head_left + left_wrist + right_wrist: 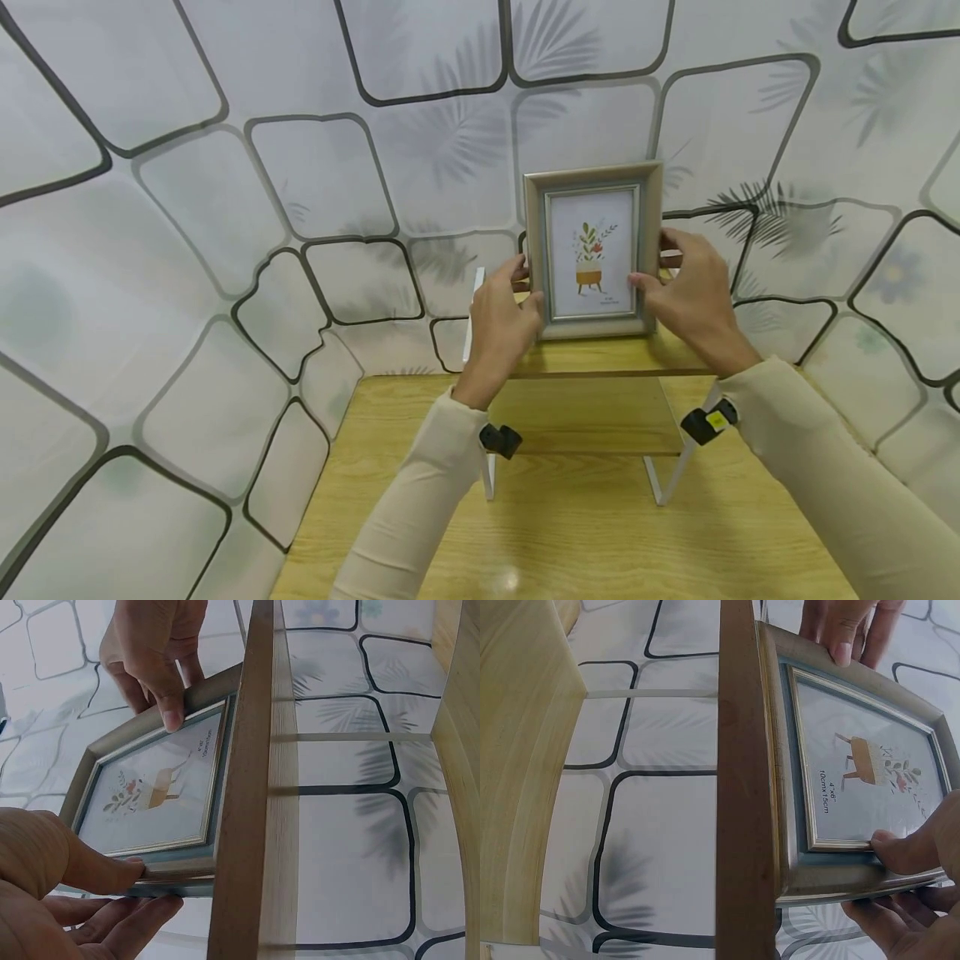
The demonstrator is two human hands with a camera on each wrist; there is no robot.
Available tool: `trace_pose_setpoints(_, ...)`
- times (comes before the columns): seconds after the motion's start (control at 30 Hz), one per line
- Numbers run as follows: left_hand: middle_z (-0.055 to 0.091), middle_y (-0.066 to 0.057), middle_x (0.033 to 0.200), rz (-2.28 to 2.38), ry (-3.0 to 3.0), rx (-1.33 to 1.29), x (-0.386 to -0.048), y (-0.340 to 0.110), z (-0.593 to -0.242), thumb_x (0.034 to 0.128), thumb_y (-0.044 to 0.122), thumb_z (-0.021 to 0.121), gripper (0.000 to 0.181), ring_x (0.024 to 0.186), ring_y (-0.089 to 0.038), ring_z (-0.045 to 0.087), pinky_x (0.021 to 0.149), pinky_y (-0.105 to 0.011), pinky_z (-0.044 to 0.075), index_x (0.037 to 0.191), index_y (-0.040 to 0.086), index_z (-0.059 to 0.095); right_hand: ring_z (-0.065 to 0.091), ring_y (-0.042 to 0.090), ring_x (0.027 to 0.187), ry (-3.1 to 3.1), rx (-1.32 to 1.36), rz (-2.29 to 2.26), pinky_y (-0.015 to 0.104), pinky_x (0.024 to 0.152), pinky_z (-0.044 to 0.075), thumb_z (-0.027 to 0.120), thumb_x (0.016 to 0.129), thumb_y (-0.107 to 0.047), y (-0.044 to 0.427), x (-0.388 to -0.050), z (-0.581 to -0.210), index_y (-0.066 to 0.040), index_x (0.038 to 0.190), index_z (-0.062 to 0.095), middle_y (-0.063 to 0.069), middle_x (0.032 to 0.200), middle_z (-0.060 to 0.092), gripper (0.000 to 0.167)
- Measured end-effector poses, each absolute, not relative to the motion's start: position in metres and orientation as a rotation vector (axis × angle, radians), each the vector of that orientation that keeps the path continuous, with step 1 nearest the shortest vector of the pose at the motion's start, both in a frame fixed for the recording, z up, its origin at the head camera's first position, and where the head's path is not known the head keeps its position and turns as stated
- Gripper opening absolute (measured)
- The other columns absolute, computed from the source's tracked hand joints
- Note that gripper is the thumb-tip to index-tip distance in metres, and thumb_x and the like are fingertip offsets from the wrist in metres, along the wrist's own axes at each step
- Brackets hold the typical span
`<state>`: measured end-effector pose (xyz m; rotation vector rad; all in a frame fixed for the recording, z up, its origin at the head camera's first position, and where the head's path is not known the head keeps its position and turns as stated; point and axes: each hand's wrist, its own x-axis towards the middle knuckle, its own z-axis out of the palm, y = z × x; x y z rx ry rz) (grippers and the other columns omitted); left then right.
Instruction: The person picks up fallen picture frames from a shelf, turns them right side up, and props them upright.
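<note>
A picture frame (534, 242) with a silvery-beige border stands upright on the top board of a small wooden shelf (600, 357). Behind its glass is a print of a potted plant (588, 258). My left hand (501, 317) grips the frame's left side, its thumb on the front edge in the left wrist view and fingers behind. On the other side my right hand (693, 292) holds the right border, with the thumb (900, 851) pressed on the front and the fingers curled behind. The frame's lower edge meets the board's brown front edge (746, 787).
The shelf has a lower board (585, 417) and white metal legs (663, 483), and stands on a wood-grain surface (555, 542). Walls with a dark-line and leaf pattern (450, 183) rise close behind and at both sides. A black strap device (708, 421) sits on each wrist.
</note>
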<state>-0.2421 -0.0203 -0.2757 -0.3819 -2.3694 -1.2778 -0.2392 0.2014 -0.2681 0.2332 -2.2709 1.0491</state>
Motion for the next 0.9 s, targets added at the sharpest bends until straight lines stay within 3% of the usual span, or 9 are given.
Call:
trace_pose_setpoints(0.13, 0.067, -0.012, 0.128, -1.261, -2.371, -0.38, -0.2413, -0.0201, -0.2767, 0.0938, 0.002, 0.07, 0.053, 0.114, -0.026, 0.066, 0.097, -0.043, 0.053, 0.144, 0.003, 0.054, 0.062, 0.042, 0.11, -2.264, 0.208, 1.078, 0.053, 0.086, 0.055, 0.079, 0.086, -0.004, 0.2011, -0.2379, -0.2681, 0.01, 0.135, 0.053, 0.027, 0.127, 0.057, 0.058)
trace_pose_setpoints(0.33, 0.066, -0.012, 0.125, -1.269, -2.342, -0.395, -0.2405, -0.0197, -0.2779, 0.0926, -0.001, 0.07, 0.049, 0.112, -0.026, 0.065, 0.095, -0.043, 0.053, 0.14, 0.002, 0.058, 0.062, 0.039, 0.112, -2.254, 0.184, 1.102, 0.029, 0.083, 0.058, 0.08, 0.086, -0.005, 0.2022, -0.2373, -0.2694, 0.01, 0.136, 0.05, 0.025, 0.128, 0.056, 0.061)
trace_pose_setpoints(0.53, 0.067, -0.011, 0.122, -1.323, -2.307, -0.398, -0.2409, -0.0201, -0.2792, 0.0912, -0.004, 0.07, 0.048, 0.109, -0.024, 0.066, 0.092, -0.038, 0.055, 0.137, 0.001, 0.059, 0.062, 0.036, 0.112, -2.235, 0.196, 1.112, 0.036, 0.086, 0.058, 0.08, 0.086, -0.005, 0.2023, -0.2369, -0.272, 0.008, 0.137, 0.048, 0.024, 0.129, 0.056, 0.061)
trace_pose_setpoints(0.73, 0.067, -0.011, 0.121, -1.373, -2.288, -0.409, -0.2408, -0.0207, -0.2805, 0.0909, -0.006, 0.07, 0.047, 0.11, -0.024, 0.065, 0.089, -0.032, 0.057, 0.136, 0.001, 0.059, 0.061, 0.034, 0.111, -2.206, 0.213, 1.122, 0.023, 0.084, 0.057, 0.08, 0.086, -0.004, 0.2026, -0.2359, -0.2733, 0.008, 0.136, 0.049, 0.022, 0.128, 0.056, 0.06)
trace_pose_setpoints(0.9, 0.067, -0.012, 0.12, -1.406, -2.266, -0.415, -0.2408, -0.0209, -0.2817, 0.09, -0.008, 0.07, 0.046, 0.109, -0.023, 0.066, 0.087, -0.025, 0.056, 0.134, 0.001, 0.06, 0.06, 0.035, 0.111, -2.194, 0.229, 1.141, 0.025, 0.085, 0.057, 0.08, 0.086, -0.003, 0.2028, -0.2348, -0.2738, 0.008, 0.136, 0.048, 0.023, 0.127, 0.055, 0.06)
